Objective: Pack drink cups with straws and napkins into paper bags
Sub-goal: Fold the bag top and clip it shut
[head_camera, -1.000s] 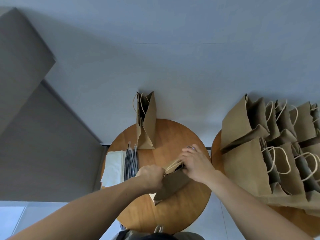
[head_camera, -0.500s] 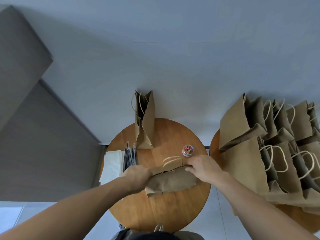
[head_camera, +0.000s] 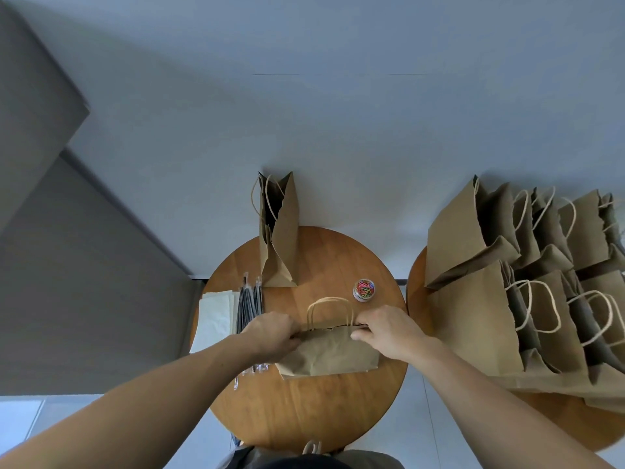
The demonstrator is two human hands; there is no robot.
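The left hand [head_camera: 270, 333] and the right hand [head_camera: 385, 330] each pinch 1 end of the top edge of a paper bag [head_camera: 331, 353], fingers curled over the rim. The bag sits at the middle of the round wooden table [head_camera: 304, 411], its mouth pressed flat and its 2 twine handles arching away on the far side. By my reading, the step in hand is closing the mouth of this bag. What it holds cannot be seen, and no drink cup is in view.

The next move likely calls for 1 hand to keep the rim shut while the other reaches for a fastener. A small jar of coloured clips [head_camera: 364, 290] stands just beyond the right hand, with nothing between them.

To the left lie wrapped straws [head_camera: 250, 302], partly under the left forearm, and beside them white napkins [head_camera: 216, 316]. At the far edge stands another open bag [head_camera: 279, 245]. On a second table [head_camera: 558, 421] to the right, a crowd of bags [head_camera: 473, 316] stands packed together, well clear of the work.
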